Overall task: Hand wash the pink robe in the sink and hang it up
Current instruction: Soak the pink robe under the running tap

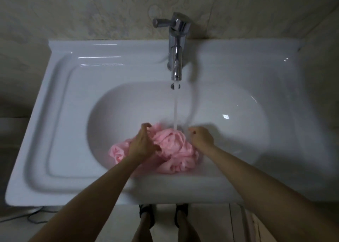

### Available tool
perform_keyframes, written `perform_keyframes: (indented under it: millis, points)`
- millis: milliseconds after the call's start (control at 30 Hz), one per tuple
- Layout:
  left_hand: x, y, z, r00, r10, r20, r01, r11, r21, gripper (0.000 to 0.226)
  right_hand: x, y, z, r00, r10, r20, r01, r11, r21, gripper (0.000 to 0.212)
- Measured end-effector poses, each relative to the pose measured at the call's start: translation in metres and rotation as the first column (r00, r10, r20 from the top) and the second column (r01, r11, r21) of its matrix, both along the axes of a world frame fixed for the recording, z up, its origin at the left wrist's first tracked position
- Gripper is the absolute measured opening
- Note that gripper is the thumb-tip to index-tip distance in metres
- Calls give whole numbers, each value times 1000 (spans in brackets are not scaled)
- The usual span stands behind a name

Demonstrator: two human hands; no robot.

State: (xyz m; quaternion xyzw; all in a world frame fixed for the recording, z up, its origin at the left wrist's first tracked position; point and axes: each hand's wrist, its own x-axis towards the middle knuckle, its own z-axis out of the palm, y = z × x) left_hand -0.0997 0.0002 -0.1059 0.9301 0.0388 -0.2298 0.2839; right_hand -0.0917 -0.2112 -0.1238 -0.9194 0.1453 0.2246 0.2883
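Faucet: we see a chrome faucet [177, 45] mounted at the back centre, its spout pointing toward us.
Handle: a short chrome lever [161, 22] sticks out to the left from the faucet's top.
Water: a thin, straight stream [175, 109] falls from the spout.
Wall: we find beige tiles [91, 9] with a faint pattern behind.
Floor: pale tiles [119, 223] below, with a thin cable [34, 218] lying at the lower left.

no readable text, no label, brand, number or sign legible anywhere in the frame
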Motion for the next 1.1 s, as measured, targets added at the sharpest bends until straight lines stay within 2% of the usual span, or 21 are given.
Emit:
perform_keyframes:
  millis: [33,67,100,133,167,200,233,267,300,333,367,400,500,567,667,733,767,833,900,1000,1100]
  points:
    - [7,4,2,988,122,99,-122,993,-10,67,-3,-1,9,994,-44,101,44,999,2,25]
    - [15,8,7,955,150,256,-165,985,38,57,-6,-3,19,984,-28,175,26,1000,12,23]
    - [22,10,14,909,93,407,-149,983,107,45,-10,-2,30,975,45,215,-56,997,47,21]
    - [29,14,18,876,-17,482,-66,986,155,35,-13,-1,41,965,165,204,-188,978,95,22]
    - [34,16,23,876,-144,461,76,984,164,31,-19,3,49,941,308,142,-327,934,144,32]
    - [37,16,24,904,-281,323,245,958,149,40,-24,7,50,896,443,41,-442,878,182,53]
    - [36,15,21,897,-431,99,413,897,161,59,-28,11,44,838,543,-54,-523,828,202,79]
    - [31,14,16,829,-550,-104,559,802,210,83,-31,16,33,786,602,-137,-579,796,177,102]
    - [23,13,8,755,-608,-244,655,705,272,100,-31,19,20,757,623,-198,-610,782,131,117]
    - [16,12,-1,716,-626,-309,698,640,321,109,-30,22,8,752,616,-236,-615,784,87,124]
    - [11,12,-8,713,-621,-326,701,630,335,112,-27,26,-2,766,590,-255,-599,799,52,126]
    - [8,12,-16,731,-607,-312,682,640,354,112,-23,32,-11,792,553,-260,-569,822,18,125]
    - [7,11,-31,789,-601,-125,592,690,416,109,-11,49,-32,862,456,-219,-485,868,-102,116]
    - [8,12,-47,775,-627,-81,596,683,422,100,-4,53,-43,866,464,-184,-494,849,-187,109]
    - [12,4,-51,773,-630,-75,591,672,447,106,0,44,-54,828,546,-128,-557,776,-296,104]
    - [22,3,-47,777,-625,-72,590,684,430,114,3,29,-51,791,610,-44,-595,751,-287,96]
    - [25,9,-43,755,-644,-125,631,661,406,115,3,21,-46,774,634,9,-613,752,-243,91]
    - [28,23,-38,709,-697,-107,675,627,389,105,4,1,-41,760,639,122,-610,765,-207,90]
    - [24,30,-35,697,-715,-55,677,631,378,92,3,-15,-42,810,563,165,-522,820,-235,85]
    - [14,12,-28,805,-590,-63,593,794,138,76,1,-21,-37,904,419,88,-397,897,-196,58]
    - [5,-6,-15,870,-473,-138,471,881,-50,52,-6,-21,-25,903,427,-44,-427,881,-204,46]
